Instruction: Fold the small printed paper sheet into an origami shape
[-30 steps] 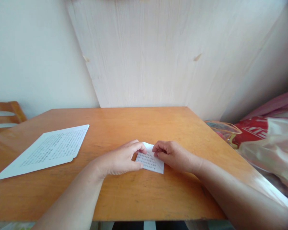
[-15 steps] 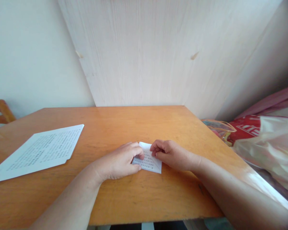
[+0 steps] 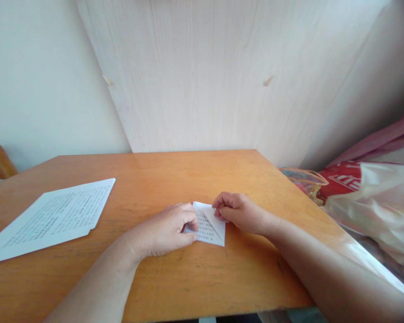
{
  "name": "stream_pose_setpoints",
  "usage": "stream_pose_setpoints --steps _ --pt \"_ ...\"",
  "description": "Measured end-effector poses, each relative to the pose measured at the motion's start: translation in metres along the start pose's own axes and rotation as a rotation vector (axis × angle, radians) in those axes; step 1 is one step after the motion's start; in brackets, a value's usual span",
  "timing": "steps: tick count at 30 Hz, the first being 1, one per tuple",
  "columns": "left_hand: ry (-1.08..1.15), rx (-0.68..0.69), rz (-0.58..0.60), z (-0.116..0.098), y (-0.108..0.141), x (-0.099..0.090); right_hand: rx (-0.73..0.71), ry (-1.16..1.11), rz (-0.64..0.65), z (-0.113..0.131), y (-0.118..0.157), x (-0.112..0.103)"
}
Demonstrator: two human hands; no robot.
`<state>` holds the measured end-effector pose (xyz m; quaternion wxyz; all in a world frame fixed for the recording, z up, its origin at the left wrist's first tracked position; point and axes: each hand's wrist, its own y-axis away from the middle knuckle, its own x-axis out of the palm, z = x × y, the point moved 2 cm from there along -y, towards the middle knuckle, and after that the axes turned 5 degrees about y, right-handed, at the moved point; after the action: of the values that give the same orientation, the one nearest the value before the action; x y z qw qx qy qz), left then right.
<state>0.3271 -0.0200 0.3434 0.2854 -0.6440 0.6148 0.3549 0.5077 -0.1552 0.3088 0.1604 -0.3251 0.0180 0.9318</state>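
A small folded piece of printed paper (image 3: pixel 205 227) lies on the wooden table between my hands, with a white triangular flap along its right side. My left hand (image 3: pixel 170 228) grips its left edge, thumb and fingers curled round it. At the upper right, my right hand (image 3: pixel 235 211) pinches the flap, which is lifted slightly from the printed face. The fingertips of both hands cover parts of the paper's edges.
A larger stack of printed sheets (image 3: pixel 59 217) rests on the left of the wooden table (image 3: pixel 175 175). Beyond the right edge are a red bag (image 3: pixel 340 179) and a pale plastic bag (image 3: pixel 384 206). A wooden chair (image 3: pixel 2 161) stands at the far left.
My right hand has moved up slightly, and the white flap now stands more apart from the printed face. My left hand keeps its hold. The whole view has shifted a little.
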Motion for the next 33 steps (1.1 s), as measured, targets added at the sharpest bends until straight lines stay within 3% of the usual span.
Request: stream_pose_setpoints --steps 5,9,17,33 --pt "0.012 0.010 -0.023 -0.001 0.000 0.000 0.050 0.113 -0.200 -0.009 -0.008 -0.009" --pt "0.009 0.016 -0.025 0.000 0.001 0.001 0.011 0.213 -0.254 -0.015 -0.010 -0.010" --pt "-0.024 -0.003 -0.065 0.006 0.003 0.003 -0.040 0.371 -0.212 -0.014 -0.008 -0.005" --pt "-0.030 -0.056 -0.086 0.005 0.002 0.002 0.021 0.555 -0.128 0.002 -0.002 0.002"
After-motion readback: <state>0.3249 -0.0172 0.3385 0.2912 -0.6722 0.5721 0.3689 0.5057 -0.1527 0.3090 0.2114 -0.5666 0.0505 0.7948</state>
